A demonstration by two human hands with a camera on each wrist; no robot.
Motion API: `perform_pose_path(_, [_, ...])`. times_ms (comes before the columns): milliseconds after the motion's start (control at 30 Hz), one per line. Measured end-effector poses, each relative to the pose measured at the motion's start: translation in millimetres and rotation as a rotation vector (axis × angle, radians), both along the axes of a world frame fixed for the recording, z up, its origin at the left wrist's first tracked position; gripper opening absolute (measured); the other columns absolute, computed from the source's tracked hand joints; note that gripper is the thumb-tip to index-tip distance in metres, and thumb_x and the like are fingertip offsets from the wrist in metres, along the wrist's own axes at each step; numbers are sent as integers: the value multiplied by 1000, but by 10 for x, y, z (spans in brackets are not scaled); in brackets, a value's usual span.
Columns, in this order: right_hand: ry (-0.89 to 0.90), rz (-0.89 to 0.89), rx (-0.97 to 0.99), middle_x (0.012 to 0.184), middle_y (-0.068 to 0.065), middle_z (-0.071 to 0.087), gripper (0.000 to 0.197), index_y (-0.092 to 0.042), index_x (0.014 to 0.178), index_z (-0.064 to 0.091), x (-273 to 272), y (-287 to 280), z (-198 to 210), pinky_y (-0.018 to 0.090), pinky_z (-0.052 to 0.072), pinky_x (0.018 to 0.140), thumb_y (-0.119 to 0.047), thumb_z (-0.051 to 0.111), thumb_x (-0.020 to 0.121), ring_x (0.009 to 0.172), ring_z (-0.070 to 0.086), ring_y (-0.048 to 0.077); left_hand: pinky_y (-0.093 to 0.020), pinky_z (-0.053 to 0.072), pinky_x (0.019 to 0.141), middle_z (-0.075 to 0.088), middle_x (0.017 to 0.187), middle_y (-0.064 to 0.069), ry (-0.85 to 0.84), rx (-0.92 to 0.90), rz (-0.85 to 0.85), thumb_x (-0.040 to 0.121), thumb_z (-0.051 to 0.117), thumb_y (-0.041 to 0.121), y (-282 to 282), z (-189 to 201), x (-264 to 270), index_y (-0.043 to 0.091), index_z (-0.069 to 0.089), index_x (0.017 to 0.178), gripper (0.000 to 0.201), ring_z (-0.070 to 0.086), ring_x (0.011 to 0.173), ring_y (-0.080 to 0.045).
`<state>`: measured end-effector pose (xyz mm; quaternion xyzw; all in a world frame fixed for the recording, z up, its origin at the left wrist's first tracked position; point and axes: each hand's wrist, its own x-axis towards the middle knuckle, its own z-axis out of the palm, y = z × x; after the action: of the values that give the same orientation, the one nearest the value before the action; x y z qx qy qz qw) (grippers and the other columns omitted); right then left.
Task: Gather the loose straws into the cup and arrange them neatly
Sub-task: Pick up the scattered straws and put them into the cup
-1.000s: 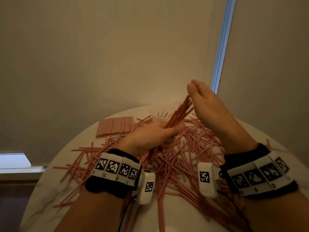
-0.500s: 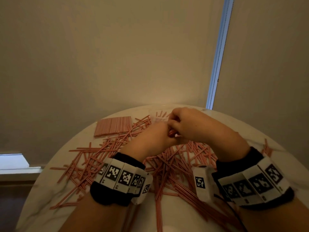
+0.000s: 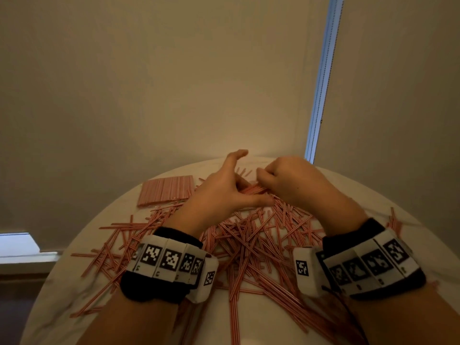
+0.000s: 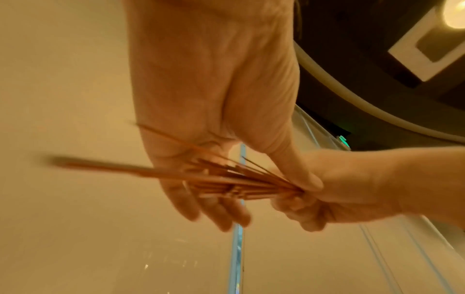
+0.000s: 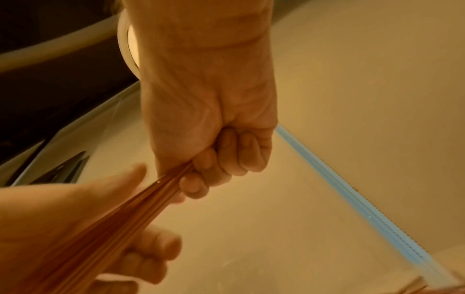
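Red-and-white striped straws (image 3: 261,245) lie scattered over the round white table (image 3: 373,195). My right hand (image 3: 286,180) is a fist that grips one end of a bundle of straws (image 3: 251,189); the right wrist view shows its fingers (image 5: 226,159) curled round the bundle (image 5: 113,218). My left hand (image 3: 224,188) is beside it with its fingers straight. The bundle (image 4: 226,179) lies across the left fingers (image 4: 208,208), with the thumb alongside it. I see no cup in any view.
A neat flat pack of straws (image 3: 165,190) lies at the far left of the table. A few stray straws (image 3: 394,222) sit near the right edge. A beige wall stands right behind the table, with a blue-lit strip (image 3: 321,83).
A second ago my left hand held the bundle up on end and my right hand was flat above it. Now the bundle lies low, my right hand grips it and the left fingers have opened.
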<state>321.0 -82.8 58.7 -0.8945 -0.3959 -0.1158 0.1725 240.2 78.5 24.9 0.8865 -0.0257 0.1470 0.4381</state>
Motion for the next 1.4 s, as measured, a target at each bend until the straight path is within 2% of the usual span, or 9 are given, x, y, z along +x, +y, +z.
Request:
perform_pose_path(167, [27, -137, 244, 50, 0, 51, 53, -14, 58, 59, 151, -209, 60, 24, 29, 47, -39, 42, 101, 44, 43, 14, -50, 54, 96, 76, 98, 10, -4, -384, 329, 67, 44, 96, 175, 75, 30, 29, 56, 128, 91, 71, 96, -13])
perform_pose_path(300, [100, -99, 246, 51, 1, 55, 52, -13, 62, 64, 36, 8, -27, 25, 31, 47, -39, 42, 101, 44, 47, 15, -40, 62, 75, 79, 94, -4, 53, -773, 224, 89, 53, 74, -51, 54, 95, 19, 68, 112, 61, 77, 87, -22])
perform_pose_path(567, [32, 60, 361, 64, -9, 61, 44, -29, 82, 62, -133, 215, -159, 26, 41, 52, -64, 40, 96, 60, 58, 5, -44, 62, 80, 76, 93, -18, -88, -771, 373, 92, 72, 39, 7, -34, 83, 1, 69, 97, 38, 76, 87, -31])
perform_pose_path(667, [-94, 40, 357, 55, -6, 56, 49, -29, 65, 56, -122, 220, -181, 27, 40, 50, -64, 41, 96, 54, 54, 6, -37, 61, 71, 77, 94, -15, -15, -845, 346, 95, 67, 42, 31, -23, 79, 2, 67, 100, 40, 76, 85, -29])
perform_pose_path(800, [-131, -107, 300, 46, -4, 51, 58, -24, 54, 54, 12, 70, -200, 27, 43, 50, -61, 41, 98, 47, 50, 9, -35, 62, 72, 77, 91, -8, 155, -579, 344, 99, 49, 57, 113, 22, 113, 10, 69, 99, 50, 76, 84, -25])
perform_pose_path(967, [25, -234, 330, 48, 0, 56, 58, -16, 59, 61, 273, -119, -64, 28, 48, 53, -56, 46, 99, 47, 56, 16, -40, 60, 88, 68, 109, -2, 34, -344, 400, 95, 58, 58, 388, 218, 292, 21, 61, 104, 38, 67, 97, -14])
perform_pose_path(1233, [102, -326, 151, 69, 9, 63, 50, -6, 76, 66, 779, 168, 376, 32, 44, 57, -49, 52, 99, 65, 61, 26, -46, 39, 111, 35, 161, -15, 376, 61, 274, 52, 72, 85, 330, 323, 807, 20, 16, 160, 138, 43, 140, -32])
perform_pose_path(1300, [95, -336, 81, 69, 8, 58, 48, -6, 76, 62, 872, 289, 390, 29, 35, 51, -46, 52, 99, 64, 56, 25, -47, 35, 117, 29, 163, -17, 466, 192, 231, 54, 76, 82, 306, 310, 903, 13, 5, 161, 146, 36, 145, -34])
perform_pose_path(1400, [65, -306, -12, 68, 6, 54, 43, -9, 74, 56, 949, 419, 361, 29, 37, 57, -43, 51, 101, 66, 54, 24, -49, 44, 109, 42, 152, -17, 516, 357, 261, 59, 80, 76, 272, 269, 985, 6, 25, 154, 130, 47, 133, -33])
